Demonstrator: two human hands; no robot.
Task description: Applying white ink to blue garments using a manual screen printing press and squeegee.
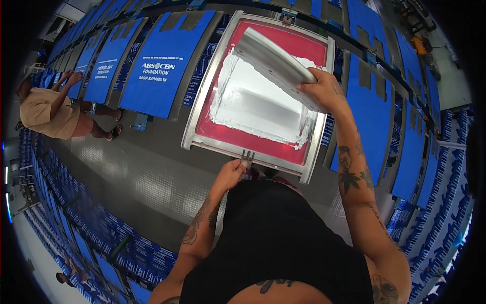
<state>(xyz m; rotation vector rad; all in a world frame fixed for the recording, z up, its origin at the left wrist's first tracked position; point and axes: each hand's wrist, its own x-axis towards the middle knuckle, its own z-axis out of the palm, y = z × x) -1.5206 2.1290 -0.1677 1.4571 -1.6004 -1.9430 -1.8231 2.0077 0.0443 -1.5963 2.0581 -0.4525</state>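
Note:
In front of me is a screen printing frame (191, 124) with metal edges and a red mesh border. White ink (230, 109) covers the middle of its mesh, thick and ragged along the sides. My right hand (325, 91) grips one end of a long metal squeegee (268, 54). The squeegee slants over the ink toward the frame's far left; I cannot tell whether its lower edge touches the mesh. At the frame's near edge, my left hand (233, 173) is closed on a small metal bracket (247, 156), its fingers partly hidden.
Blue printed panels (169, 61) lie on tilted boards in a row to the left, and more blue panels (364, 109) lie to the right. A person (55, 112) in a tan shirt stands by the left boards. A grey floor (152, 167) runs behind me, beside racks of blue pieces (91, 218).

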